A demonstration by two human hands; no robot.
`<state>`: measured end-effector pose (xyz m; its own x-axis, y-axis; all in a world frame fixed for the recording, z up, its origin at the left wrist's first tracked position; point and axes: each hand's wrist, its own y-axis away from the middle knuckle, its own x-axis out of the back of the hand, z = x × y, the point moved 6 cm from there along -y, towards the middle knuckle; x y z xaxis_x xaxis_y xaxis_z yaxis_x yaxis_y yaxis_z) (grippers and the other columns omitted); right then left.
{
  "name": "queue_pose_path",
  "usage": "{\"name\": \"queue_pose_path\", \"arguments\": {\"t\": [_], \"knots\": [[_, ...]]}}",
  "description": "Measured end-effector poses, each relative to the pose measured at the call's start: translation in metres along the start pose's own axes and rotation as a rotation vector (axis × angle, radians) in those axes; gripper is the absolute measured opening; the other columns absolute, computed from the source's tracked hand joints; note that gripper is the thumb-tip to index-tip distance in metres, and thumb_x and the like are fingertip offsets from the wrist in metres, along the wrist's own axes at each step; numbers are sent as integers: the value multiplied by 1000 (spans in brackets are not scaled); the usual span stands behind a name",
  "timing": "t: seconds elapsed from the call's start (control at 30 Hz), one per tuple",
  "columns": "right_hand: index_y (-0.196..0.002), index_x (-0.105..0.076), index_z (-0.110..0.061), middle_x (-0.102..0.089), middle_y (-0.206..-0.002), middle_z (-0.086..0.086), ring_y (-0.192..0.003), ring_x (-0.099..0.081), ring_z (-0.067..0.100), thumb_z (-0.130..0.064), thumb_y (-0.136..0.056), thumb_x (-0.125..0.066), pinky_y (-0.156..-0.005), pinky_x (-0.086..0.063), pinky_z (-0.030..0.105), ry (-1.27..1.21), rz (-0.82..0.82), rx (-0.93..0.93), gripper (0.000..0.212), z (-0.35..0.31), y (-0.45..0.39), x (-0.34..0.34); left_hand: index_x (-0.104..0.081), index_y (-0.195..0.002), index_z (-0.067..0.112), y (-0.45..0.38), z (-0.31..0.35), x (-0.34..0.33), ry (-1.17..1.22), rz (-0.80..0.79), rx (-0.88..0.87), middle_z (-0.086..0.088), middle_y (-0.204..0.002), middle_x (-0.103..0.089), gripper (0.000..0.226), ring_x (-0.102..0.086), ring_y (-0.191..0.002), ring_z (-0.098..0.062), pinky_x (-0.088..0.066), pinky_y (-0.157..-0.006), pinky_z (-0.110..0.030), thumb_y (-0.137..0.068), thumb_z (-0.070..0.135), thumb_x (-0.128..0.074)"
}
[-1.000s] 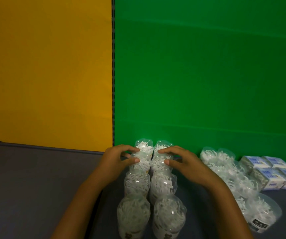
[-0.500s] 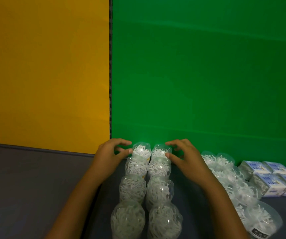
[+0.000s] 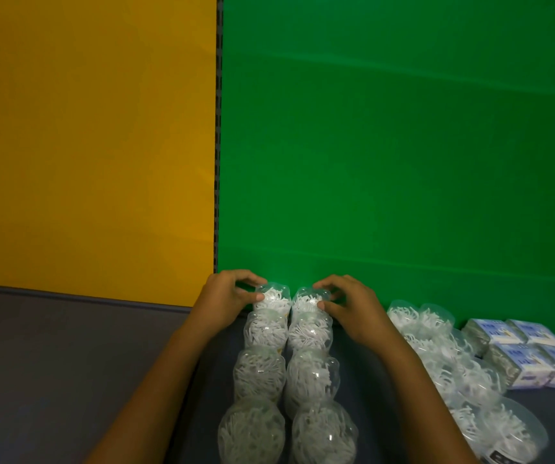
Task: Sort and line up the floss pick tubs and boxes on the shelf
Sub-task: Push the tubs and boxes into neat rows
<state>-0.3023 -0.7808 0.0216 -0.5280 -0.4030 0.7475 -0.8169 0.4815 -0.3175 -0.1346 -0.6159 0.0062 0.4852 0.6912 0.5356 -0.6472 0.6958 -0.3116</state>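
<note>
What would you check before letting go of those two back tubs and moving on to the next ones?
1. Left hand holds the back left tub: ok.
2. Right hand holds the back right tub: ok.
3. Both back tubs sit up against the green wall: cannot tell, the hands hide the gap.
4. The two rows run straight, four tubs each, side by side: ok.
5. The tubs on the right are lined up: not ok, they lie in a loose heap.
6. Boxes grouped apart from the tubs: ok.
</note>
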Motion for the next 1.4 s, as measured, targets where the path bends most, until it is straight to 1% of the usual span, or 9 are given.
{"name": "queue_pose_path", "arguments": {"t": [0.23, 0.4, 0.47, 0.57, 0.7, 0.83, 1.0, 1.2, 1.4], "knots": [[-110, -66, -29, -58, -100, -11, -95, -56, 5, -21, -85, -73, -81, -44, 19, -13, -9, -13, 28, -5, -1, -3, -71, -105, 21, -2, -9, 4, 62, -18, 32, 5, -106, -69, 26, -68, -85, -12, -58, -82, -36, -80, 14, -76], [-112, -65, -28, -58, -101, -12, -95, -57, 5, -22, -87, -71, -77, -41, 12, -10, -12, -16, 27, -7, 1, -2, -68, -111, 19, 2, -10, 4, 39, -1, -2, 4, -111, -67, 29, -65, -87, -7, -55, -81, -27, -83, 18, -73], [-115, -65, -27, -59, -105, -9, -96, -58, 7, -24, -88, -69, -82, -44, 17, 0, 9, -14, 27, -10, 4, 1, -65, -117, 20, 6, -10, 6, 24, 21, -16, 6, -112, -64, 33, -64, -86, -4, -53, -81, -24, -84, 20, -72], [-116, -64, -25, -61, -111, -7, -99, -59, 9, -25, -89, -69, -90, -48, 27, 7, 77, -25, 28, -10, 15, 10, -63, -119, 18, 14, -9, 13, -4, 66, -38, 5, -115, -65, 36, -65, -88, -6, -55, -85, -30, -84, 19, -72], [-115, -63, -26, -60, -113, -8, -100, -58, 8, -27, -87, -70, -90, -49, 29, 84, 110, -23, 28, -4, 35, 18, -65, -114, 19, 27, 3, 21, -89, 126, -73, 4, -111, -67, 32, -64, -86, -7, -53, -80, -28, -83, 20, -74], [-120, -60, -24, -59, -119, -5, -106, -58, 14, -30, -88, -68, -88, -48, 29, 212, 126, -21, 33, 3, 55, 32, -65, -112, 25, 45, 30, 20, -299, 114, -136, 5, -113, -65, 28, -60, -93, -10, -51, -79, -29, -85, 30, -71], [-125, -53, -26, -55, -125, -2, -113, -52, 20, -36, -91, -62, -88, -49, 37, 394, 155, -34, 36, 12, 84, 61, -60, -117, 29, 68, 81, 9, -555, 103, -197, 6, -117, -62, 30, -57, -106, -15, -49, -82, -32, -89, 41, -61], [-123, -53, -30, -53, -125, -6, -116, -50, 17, -38, -91, -63, -93, -46, 37, 365, 117, 2, 34, 33, 130, 107, -61, -116, 30, 104, 149, -35, -504, 102, -289, 9, -116, -61, 30, -57, -106, -13, -49, -83, -32, -90, 43, -60], [-120, -56, -31, -53, -121, -9, -115, -50, 13, -35, -90, -64, -89, -40, 26, 309, 54, -19, 31, 71, 179, 148, -63, -114, 31, 136, 192, -112, -420, 30, -312, 9, -115, -61, 28, -56, -107, -12, -48, -90, -33, -88, 40, -62]]}}
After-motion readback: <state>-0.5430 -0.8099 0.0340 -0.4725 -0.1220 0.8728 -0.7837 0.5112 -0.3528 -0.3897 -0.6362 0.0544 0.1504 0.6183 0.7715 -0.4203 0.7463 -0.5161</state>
